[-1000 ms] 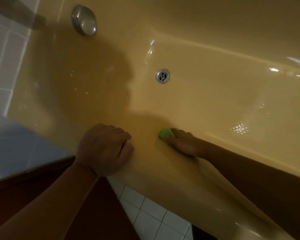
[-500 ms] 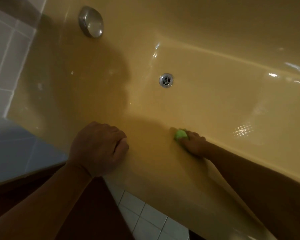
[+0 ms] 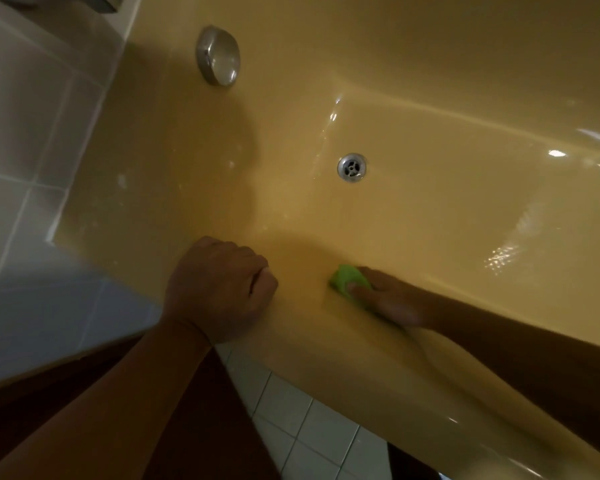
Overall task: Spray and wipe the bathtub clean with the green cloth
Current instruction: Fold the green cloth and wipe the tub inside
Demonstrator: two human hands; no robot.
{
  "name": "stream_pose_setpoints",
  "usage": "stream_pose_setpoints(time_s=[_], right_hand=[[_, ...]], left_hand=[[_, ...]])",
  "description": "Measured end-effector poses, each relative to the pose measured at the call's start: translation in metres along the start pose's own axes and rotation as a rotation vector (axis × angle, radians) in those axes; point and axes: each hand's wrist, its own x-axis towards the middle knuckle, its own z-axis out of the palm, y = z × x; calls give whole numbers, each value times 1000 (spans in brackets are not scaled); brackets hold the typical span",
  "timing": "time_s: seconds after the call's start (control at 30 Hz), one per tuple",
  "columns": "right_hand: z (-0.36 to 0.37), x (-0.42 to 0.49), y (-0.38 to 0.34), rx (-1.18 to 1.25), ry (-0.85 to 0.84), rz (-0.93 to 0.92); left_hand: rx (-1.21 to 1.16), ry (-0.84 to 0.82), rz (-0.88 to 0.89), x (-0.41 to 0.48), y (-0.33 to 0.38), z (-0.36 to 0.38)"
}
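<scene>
So right hand [image 3: 392, 299], clamped on the cloth [image 3: 347, 280], slid back left along the tub [image 3: 430, 209] wall (mid-scrub); left hand [image 3: 219, 289] fisted empty on rim

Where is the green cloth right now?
In the head view the green cloth sits just right of centre, pressed under the right hand against the bathtub's near inner wall, below the drain.

One yellow bathtub [image 3: 430, 209], one metal drain [image 3: 352, 167], one round overflow cover [image 3: 218, 55] at eleven o'clock, one green cloth [image 3: 347, 279], two hands: left hand [image 3: 219, 289], right hand [image 3: 392, 301].
</scene>
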Motion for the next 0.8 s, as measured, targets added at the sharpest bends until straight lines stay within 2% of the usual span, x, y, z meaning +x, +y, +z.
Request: stream_pose_setpoints(time_s=[0.1,0.17,0.23,0.37,0.47,0.6,0.7,0.77,0.8], right_hand=[[0,47,49,-117,76,317],[3,53,42,-114,104,365],[-1,39,2,-87,41,236],[1,-33,-76,7,-71,-166],[2,-61,-102,70,-124,-248],[5,-1,-60,28,-34,-81],[5,56,0,-74,71,231],[9,73,3,-83,130,396],[11,74,-13,-82,115,375]], left_hand=[[-15,12,27,-2,-6,-1],[-6,28,38,-2,-10,-2],[-8,26,36,0,-16,-3],[-19,77,12,-1,-25,-3],[-36,106,8,1,-32,-1],[-39,156,15,3,-41,-2],[-30,174,27,5,-50,-1],[-28,177,28,7,-56,-1],[-29,186,31,8,-59,-1]])
